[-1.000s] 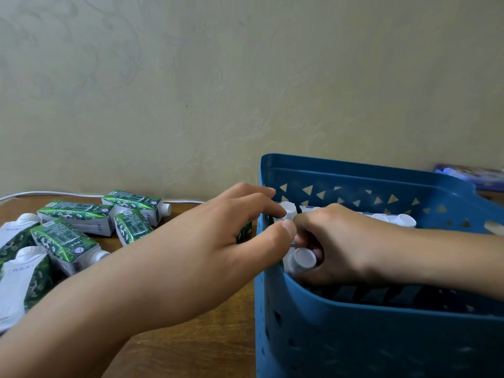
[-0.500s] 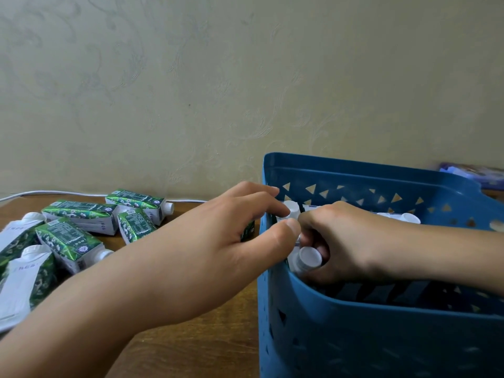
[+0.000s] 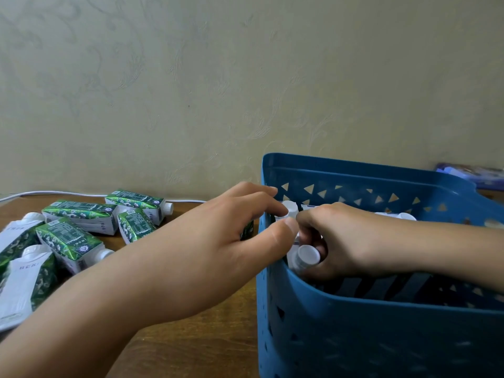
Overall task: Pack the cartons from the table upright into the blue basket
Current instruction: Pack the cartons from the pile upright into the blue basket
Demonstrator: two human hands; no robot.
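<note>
Carton [image 3: 306,256] sits in the left corner of the blue basket [image 3: 381,336], right hand [image 3: 354,241] fingers curled round it; left hand [image 3: 207,257] fingers touch a neighbouring cap [image 3: 291,208] — pinching or not, unclear. Seat it square, cap up — loose cartons [image 3: 76,238] wait on the bench [image 3: 191,345].

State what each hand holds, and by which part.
The right hand grips a white-capped carton by its top, inside the blue plastic basket. For the left hand, it cannot be told.

Matt blue plastic basket [image 3: 381,336]; glossy printed paperboard cartons [image 3: 71,238] at left; varnished wooden table [image 3: 191,347]; rough textured wall [image 3: 218,77].
</note>
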